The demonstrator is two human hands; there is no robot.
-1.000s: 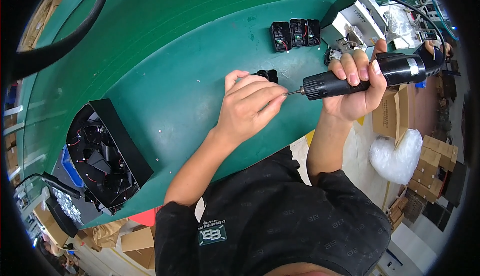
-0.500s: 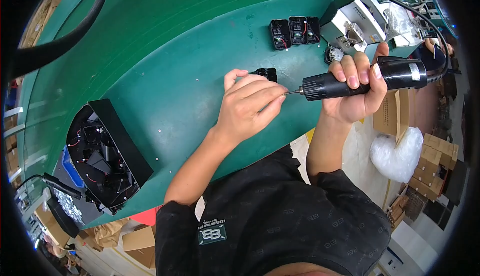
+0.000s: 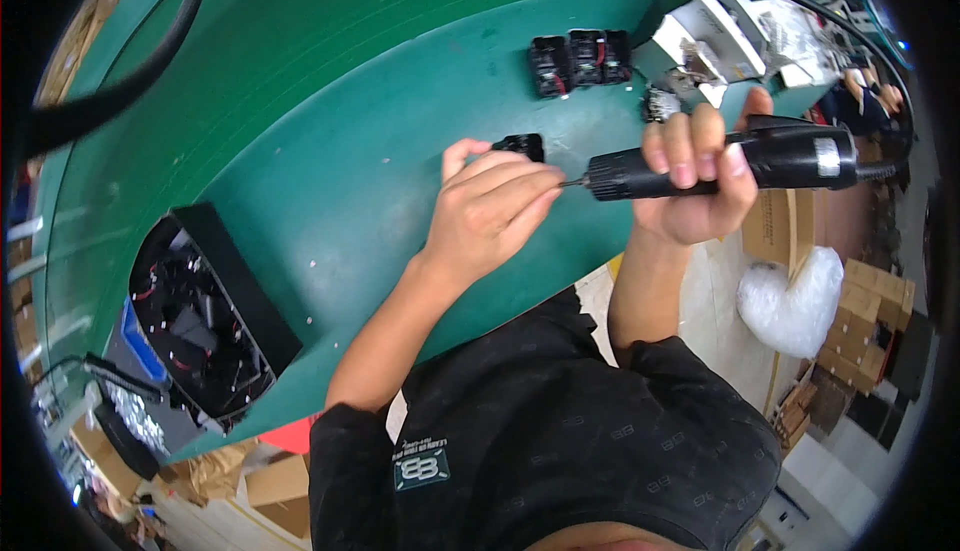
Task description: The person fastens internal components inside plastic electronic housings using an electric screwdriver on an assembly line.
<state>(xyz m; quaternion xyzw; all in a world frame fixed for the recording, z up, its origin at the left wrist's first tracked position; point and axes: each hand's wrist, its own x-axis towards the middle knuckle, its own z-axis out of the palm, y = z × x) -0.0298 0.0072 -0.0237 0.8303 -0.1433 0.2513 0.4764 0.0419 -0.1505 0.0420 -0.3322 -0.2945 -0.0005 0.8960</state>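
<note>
Left hand (image 3: pixel 490 213) clamped on a black part (image 3: pixel 520 145) (mostly hidden); right hand (image 3: pixel 695 186) grips the screwdriver (image 3: pixel 720 163).

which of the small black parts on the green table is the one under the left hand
The lone small black part at the left hand's fingertips, beside the electric screwdriver's tip. The other three sit side by side in a row farther up the table.

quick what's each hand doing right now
Left hand: closed, fingers pinching a small black plastic part on the green table.
Right hand: closed around a black cylindrical electric screwdriver.
</note>
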